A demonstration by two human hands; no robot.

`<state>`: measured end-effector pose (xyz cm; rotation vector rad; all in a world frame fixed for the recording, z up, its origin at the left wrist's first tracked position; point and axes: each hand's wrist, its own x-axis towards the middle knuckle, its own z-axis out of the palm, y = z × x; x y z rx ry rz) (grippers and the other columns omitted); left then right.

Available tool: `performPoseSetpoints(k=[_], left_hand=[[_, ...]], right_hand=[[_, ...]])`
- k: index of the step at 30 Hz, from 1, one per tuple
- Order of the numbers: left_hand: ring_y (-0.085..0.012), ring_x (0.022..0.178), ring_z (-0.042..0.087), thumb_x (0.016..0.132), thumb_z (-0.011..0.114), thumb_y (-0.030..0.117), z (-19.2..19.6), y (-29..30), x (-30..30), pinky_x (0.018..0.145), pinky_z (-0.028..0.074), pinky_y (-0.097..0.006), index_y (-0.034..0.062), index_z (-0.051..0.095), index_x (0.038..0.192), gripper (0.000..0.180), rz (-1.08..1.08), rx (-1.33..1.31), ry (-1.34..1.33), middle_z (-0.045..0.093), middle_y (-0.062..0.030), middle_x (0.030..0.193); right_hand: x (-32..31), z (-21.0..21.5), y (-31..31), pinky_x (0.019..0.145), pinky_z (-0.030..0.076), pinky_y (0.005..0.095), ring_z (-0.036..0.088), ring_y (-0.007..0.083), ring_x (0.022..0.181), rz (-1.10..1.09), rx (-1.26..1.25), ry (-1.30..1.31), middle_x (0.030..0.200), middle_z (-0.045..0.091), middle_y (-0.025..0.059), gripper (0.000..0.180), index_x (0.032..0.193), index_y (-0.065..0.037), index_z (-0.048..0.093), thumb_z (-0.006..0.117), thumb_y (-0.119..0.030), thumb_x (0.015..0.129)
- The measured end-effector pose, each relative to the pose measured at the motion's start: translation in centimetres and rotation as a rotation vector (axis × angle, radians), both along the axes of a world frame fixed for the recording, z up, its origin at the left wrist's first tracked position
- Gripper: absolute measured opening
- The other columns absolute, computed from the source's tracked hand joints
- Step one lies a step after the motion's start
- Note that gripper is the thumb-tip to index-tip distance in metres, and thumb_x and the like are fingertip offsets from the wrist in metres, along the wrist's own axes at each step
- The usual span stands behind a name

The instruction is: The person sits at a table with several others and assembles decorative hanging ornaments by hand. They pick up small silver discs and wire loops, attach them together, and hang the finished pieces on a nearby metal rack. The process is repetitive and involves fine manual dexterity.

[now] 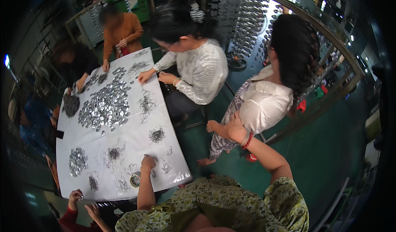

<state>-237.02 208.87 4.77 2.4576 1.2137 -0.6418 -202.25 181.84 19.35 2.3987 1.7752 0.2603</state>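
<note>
The person's left hand rests knuckles-down on the white-covered counter, its fingers curled together over a small tangle of thin wire pieces lying just at its 3 o'clock; whether a piece is pinched inside them cannot be told. The right hand is off the counter altogether, laid with fingers spread apart on the arm of a standing person in a white blouse at the hand's 1 o'clock, and it holds nothing. Judging by this, the sorting of wire bits seems paused on one side: the left hand is at the picking-up step, and the next move would call for a fine pinch to draw one wire free of the clump without dragging its neighbours along. A small round tape roll sits just at the left hand's 7 o'clock, near the counter edge, close enough to be knocked. Further up the counter, at 11 o'clock, lies a big heap of shiny metal discs, with smaller wire clumps between it and the hand. A seated person in a pale patterned top works at the far side, at 1 o'clock, and another's hands reach in at the near corner, so elbow room is tight.
</note>
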Motion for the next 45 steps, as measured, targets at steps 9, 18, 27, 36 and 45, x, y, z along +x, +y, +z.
performPoseSetpoints(k=[9, 18, 27, 36, 45], left_hand=[[-0.033, 0.107, 0.054, 0.075, 0.054, 0.011, 0.9, -0.9, 0.6, 0.086, 0.049, -0.039, -0.0035, 0.064, 0.097, 0.029, 0.013, 0.001, -0.023, 0.044, -0.0269, 0.123], [-0.0368, 0.101, 0.053, 0.072, 0.054, 0.005, -0.6, -2.2, 0.0, 0.081, 0.051, -0.041, -0.0106, 0.06, 0.09, 0.024, 0.059, 0.187, -0.218, 0.043, -0.0298, 0.118], [-0.0418, 0.108, 0.048, 0.073, 0.052, 0.003, -1.3, -2.0, -1.5, 0.083, 0.05, -0.043, -0.017, 0.052, 0.099, 0.033, -0.057, 0.121, -0.334, 0.037, -0.0345, 0.122], [-0.056, 0.12, 0.034, 0.078, 0.053, 0.011, -2.0, -3.2, -1.2, 0.084, 0.048, -0.047, -0.0143, 0.059, 0.103, 0.036, -0.203, 0.283, -0.189, 0.026, -0.0442, 0.131], [-0.0582, 0.114, 0.038, 0.075, 0.054, 0.009, -0.8, -3.4, -1.7, 0.079, 0.051, -0.045, -0.0214, 0.054, 0.1, 0.04, -0.256, 0.188, -0.191, 0.028, -0.0472, 0.127]], right_hand=[[0.3, 1.0, 0.3, 0.082, 0.038, 0.057, 0.064, 0.0287, 0.086, -0.005, -0.319, 0.014, 0.088, 0.068, 0.0094, 0.02, 0.089, -0.011, 0.068, 0.055, -0.023, 0.08], [-2.7, -0.9, 3.6, 0.073, 0.049, 0.0466, 0.062, 0.038, 0.083, 0.228, -0.236, 0.611, 0.086, 0.063, 0.0231, 0.027, 0.1, -0.003, 0.064, 0.054, -0.02, 0.081], [-1.3, -11.2, 1.6, 0.095, 0.038, 0.0522, 0.06, 0.0341, 0.1, -0.265, -0.443, 0.476, 0.102, 0.063, 0.0216, 0.029, 0.098, -0.006, 0.067, 0.058, -0.025, 0.078], [-3.7, -13.0, -1.0, 0.098, 0.034, 0.0541, 0.056, 0.0318, 0.108, -0.27, -0.522, 0.183, 0.109, 0.062, 0.0177, 0.033, 0.105, -0.013, 0.065, 0.054, -0.031, 0.08], [-3.4, -8.8, 1.2, 0.098, 0.033, 0.054, 0.054, 0.0308, 0.112, -0.382, -0.713, 0.44, 0.111, 0.061, 0.0182, 0.035, 0.108, -0.013, 0.064, 0.054, -0.032, 0.081]])
